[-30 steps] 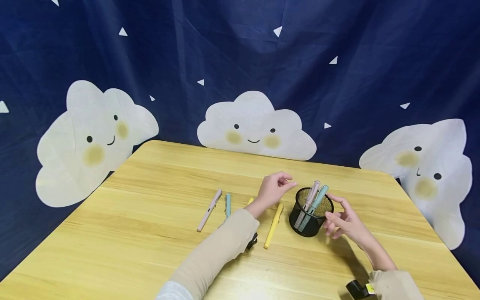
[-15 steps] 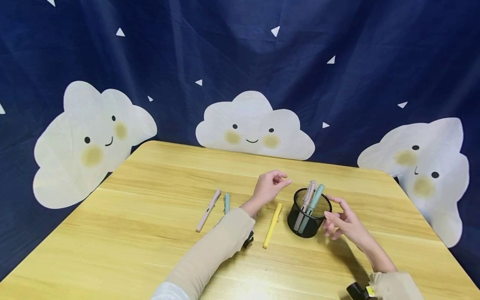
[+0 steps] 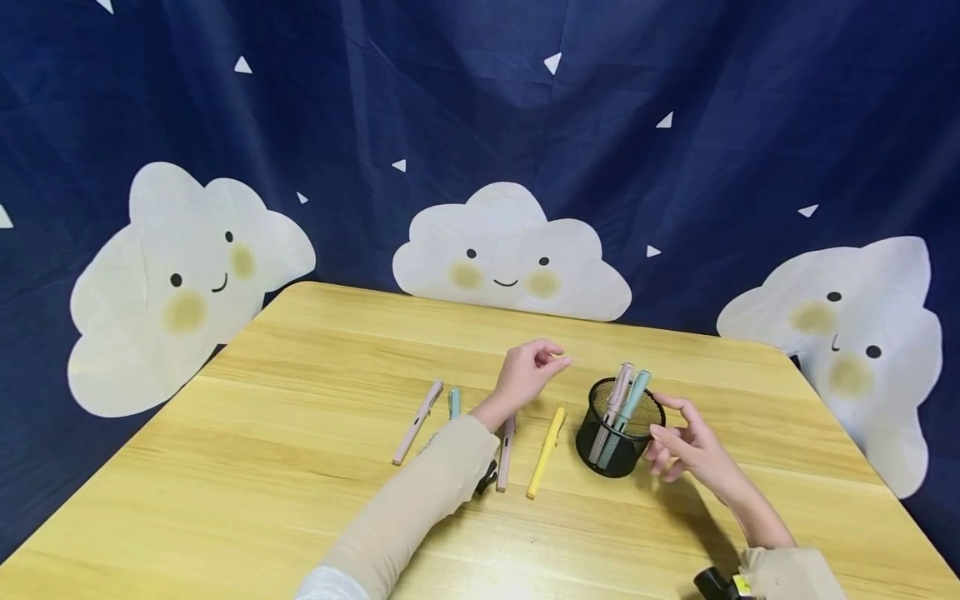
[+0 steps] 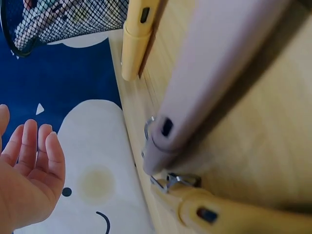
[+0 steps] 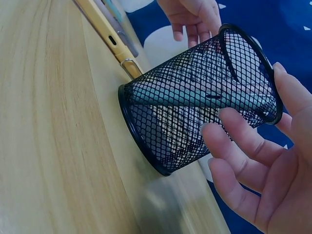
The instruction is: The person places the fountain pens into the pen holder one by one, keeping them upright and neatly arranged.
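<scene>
My left hand (image 3: pixel 525 372) hovers over the table left of the pen holder, fingers loosely bent and holding nothing; in the left wrist view the same hand (image 4: pixel 31 170) has its palm showing. My right hand (image 3: pixel 690 442) holds the right side of the black mesh pen holder (image 5: pixel 180 102) at its rim, thumb and index finger on it. Inside stand a pale purple pen (image 3: pixel 618 390) and a teal pen (image 3: pixel 637 396), upright and leaning. Left of the holder lie a yellow pen (image 3: pixel 546 454) and a pale purple pen (image 3: pixel 506 458), partly under my left forearm.
Farther left lie another purple pen (image 3: pixel 417 422) and a blue-green pen (image 3: pixel 454 402), partly covered by my sleeve. A second yellow pen (image 4: pixel 239 214) shows in the left wrist view. Behind the wooden table (image 3: pixel 262 467) hangs a dark blue cloth (image 3: pixel 465 100) with clouds.
My left hand has drifted left, away from the pen holder, uncovering a purple pen under the forearm and covering a yellow one. My right hand stays on the holder.
</scene>
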`<state>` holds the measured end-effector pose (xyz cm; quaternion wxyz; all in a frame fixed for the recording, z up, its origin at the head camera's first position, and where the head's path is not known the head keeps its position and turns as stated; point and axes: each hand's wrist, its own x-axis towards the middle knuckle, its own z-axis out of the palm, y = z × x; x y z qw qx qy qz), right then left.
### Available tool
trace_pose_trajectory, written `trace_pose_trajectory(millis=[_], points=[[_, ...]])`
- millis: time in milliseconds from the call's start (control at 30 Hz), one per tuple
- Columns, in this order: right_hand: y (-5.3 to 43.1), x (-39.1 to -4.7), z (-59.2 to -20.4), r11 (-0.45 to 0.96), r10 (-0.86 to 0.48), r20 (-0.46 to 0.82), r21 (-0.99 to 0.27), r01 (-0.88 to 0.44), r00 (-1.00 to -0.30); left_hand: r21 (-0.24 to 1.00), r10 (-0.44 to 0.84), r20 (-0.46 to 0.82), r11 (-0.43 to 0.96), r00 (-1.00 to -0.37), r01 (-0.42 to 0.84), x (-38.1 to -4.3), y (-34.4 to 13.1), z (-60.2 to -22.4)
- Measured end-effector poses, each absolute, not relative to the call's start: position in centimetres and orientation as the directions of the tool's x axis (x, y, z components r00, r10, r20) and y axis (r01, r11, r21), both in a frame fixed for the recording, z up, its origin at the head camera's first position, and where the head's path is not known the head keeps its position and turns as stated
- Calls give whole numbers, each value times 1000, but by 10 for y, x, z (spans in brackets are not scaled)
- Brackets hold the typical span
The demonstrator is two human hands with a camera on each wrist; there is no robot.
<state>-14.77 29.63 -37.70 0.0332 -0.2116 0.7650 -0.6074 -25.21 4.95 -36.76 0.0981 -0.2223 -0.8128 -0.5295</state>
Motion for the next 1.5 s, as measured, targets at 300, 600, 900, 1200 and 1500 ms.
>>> trace_pose_trajectory(millis=[300, 600, 900, 1200, 1500], points=[[296, -149, -378, 181, -371, 197, -943, -278, -908, 831, 241, 390, 324, -889, 452, -254, 35, -371], [293, -150, -377, 191, -375, 186, -943, -272, -908, 826, 260, 389, 326, -884, 460, -256, 21, -372], [293, -150, -379, 184, -385, 191, -943, -278, -903, 845, 275, 353, 318, -895, 431, -256, 8, -369], [293, -150, -378, 199, -376, 181, -942, -270, -909, 846, 279, 352, 314, -893, 432, -254, -2, -364], [295, -149, -380, 198, -381, 184, -941, -275, -906, 836, 276, 352, 337, -895, 433, -254, -17, -360]])
